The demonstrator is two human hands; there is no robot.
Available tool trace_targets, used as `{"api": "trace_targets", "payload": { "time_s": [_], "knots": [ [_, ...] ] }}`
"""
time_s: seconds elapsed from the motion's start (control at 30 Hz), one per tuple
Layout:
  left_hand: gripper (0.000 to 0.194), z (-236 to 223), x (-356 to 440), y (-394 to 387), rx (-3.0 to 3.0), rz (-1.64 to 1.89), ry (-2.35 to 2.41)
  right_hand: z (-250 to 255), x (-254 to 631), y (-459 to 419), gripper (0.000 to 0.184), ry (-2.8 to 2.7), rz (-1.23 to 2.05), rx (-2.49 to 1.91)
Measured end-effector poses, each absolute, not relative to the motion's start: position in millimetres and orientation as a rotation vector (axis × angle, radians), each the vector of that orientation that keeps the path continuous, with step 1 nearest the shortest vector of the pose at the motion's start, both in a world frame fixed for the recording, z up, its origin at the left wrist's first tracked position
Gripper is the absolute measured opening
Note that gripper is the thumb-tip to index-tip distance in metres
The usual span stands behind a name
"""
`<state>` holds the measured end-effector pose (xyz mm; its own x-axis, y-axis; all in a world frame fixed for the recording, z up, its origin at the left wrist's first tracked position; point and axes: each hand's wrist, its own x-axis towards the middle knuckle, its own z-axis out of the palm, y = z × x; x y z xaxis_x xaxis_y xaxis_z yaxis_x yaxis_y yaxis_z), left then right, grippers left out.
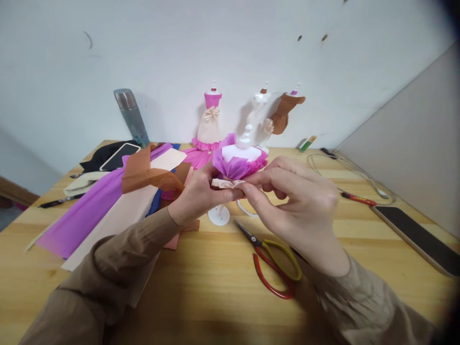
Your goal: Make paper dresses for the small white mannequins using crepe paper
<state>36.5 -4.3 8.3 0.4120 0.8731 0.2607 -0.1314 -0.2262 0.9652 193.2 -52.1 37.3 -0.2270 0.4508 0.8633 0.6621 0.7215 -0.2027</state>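
Observation:
A small white mannequin (244, 138) stands in front of me, with purple crepe paper (235, 165) flaring around its bust. Across its waist runs a folded cream paper strip (224, 184). My left hand (203, 191) is closed on the strip's left part, thumb in front, its other fingers partly hidden behind. My right hand (298, 206) pinches the strip's right end between thumb and index finger. Below the hands the mannequin's round white base (219, 215) rests on the table. Scissors (275, 263) with red and yellow handles lie beneath my right hand, their blades slightly apart.
Crepe paper sheets (89, 211) in several colours cover the table's left side, near a phone (120, 156) and a steel bottle (132, 117). Dressed mannequins (212, 115) line the wall. A dark phone (413, 235), a red craft tool (358, 199) and a cable (359, 172) lie right.

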Motion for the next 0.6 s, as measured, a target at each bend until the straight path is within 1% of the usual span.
{"api": "trace_targets", "payload": {
  "time_s": [0.17, 0.43, 0.6],
  "knots": [
    [0.04, 5, 36, -2, 1.513, 1.092, 0.642, 35, 190, -49, 0.021, -1.778, -0.194, -0.907],
    [0.057, -15, 30, 16, 1.519, 1.015, 0.466, 37, 190, -49, 0.02, -1.773, -0.172, -0.893],
    [0.056, -19, 29, 20, 1.521, 0.981, 0.463, 36, 190, -49, 0.02, -1.787, -0.174, -0.883]
  ]
}}
